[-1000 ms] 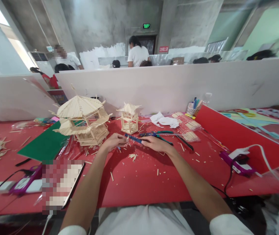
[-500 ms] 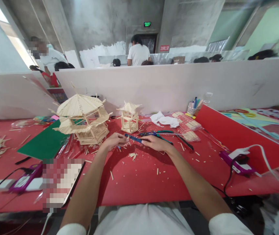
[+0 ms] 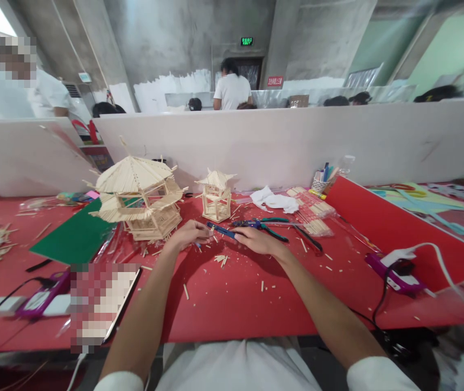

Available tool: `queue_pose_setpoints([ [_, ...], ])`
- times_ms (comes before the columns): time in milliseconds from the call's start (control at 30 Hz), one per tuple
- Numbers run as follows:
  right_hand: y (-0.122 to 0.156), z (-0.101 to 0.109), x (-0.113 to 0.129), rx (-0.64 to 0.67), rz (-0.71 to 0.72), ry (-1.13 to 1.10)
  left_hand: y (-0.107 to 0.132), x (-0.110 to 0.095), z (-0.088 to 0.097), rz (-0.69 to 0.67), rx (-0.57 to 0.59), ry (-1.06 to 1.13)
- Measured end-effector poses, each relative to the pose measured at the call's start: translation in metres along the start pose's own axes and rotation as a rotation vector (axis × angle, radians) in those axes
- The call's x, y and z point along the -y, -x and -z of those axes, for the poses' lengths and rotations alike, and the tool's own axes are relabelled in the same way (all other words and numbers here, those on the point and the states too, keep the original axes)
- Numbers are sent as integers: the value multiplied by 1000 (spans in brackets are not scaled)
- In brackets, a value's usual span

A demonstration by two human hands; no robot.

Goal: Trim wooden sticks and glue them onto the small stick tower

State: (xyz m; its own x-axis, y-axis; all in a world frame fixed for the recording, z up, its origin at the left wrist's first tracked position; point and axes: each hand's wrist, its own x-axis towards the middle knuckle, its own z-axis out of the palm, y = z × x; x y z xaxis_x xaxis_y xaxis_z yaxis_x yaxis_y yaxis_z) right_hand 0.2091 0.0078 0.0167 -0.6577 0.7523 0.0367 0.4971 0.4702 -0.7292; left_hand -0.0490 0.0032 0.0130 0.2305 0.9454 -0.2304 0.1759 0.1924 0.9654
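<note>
My right hand (image 3: 256, 239) is closed round a blue-handled cutter (image 3: 220, 230) held low over the red table (image 3: 232, 304). My left hand (image 3: 189, 235) is pinched at the cutter's tip on a thin wooden stick too small to see well. Small cut stick pieces (image 3: 220, 259) lie just below both hands. A small stick pavilion (image 3: 216, 195) stands right behind the hands, and a large stick pavilion (image 3: 138, 198) stands to the left on a green mat (image 3: 72, 239).
Green-handled pliers (image 3: 274, 224) and bagged sticks (image 3: 315, 214) lie right of my hands. A purple glue gun (image 3: 394, 271) rests at the right, another (image 3: 38, 301) at the left beside a phone (image 3: 101, 307). White partitions (image 3: 297, 144) back the table; people stand beyond.
My hands hold nearly still at the cutter. A person at the far left has walked closer along the partition.
</note>
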Motion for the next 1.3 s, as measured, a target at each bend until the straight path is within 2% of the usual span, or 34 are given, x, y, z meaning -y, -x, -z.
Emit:
queue_pose_setpoints([
  [200, -2, 0, -5, 57, 22, -78, 3, -3, 1, 24, 15, -33],
  [600, -1, 2, -3, 26, 58, 34, 7, -6, -1, 27, 5, -52],
  [800, 2, -3, 4, -6, 49, 193, 7, -7, 0, 35, 6, -49],
  [933, 3, -11, 13, -62, 37, 382, 7, -6, 1, 41, 17, -60],
  [1067, 0, -20, 20, -63, -5, 569, 5, -6, -1, 36, 0, -59],
  [1300, -5, -32, 26, -95, -112, 660, 6, -7, 2, 47, -33, -119],
])
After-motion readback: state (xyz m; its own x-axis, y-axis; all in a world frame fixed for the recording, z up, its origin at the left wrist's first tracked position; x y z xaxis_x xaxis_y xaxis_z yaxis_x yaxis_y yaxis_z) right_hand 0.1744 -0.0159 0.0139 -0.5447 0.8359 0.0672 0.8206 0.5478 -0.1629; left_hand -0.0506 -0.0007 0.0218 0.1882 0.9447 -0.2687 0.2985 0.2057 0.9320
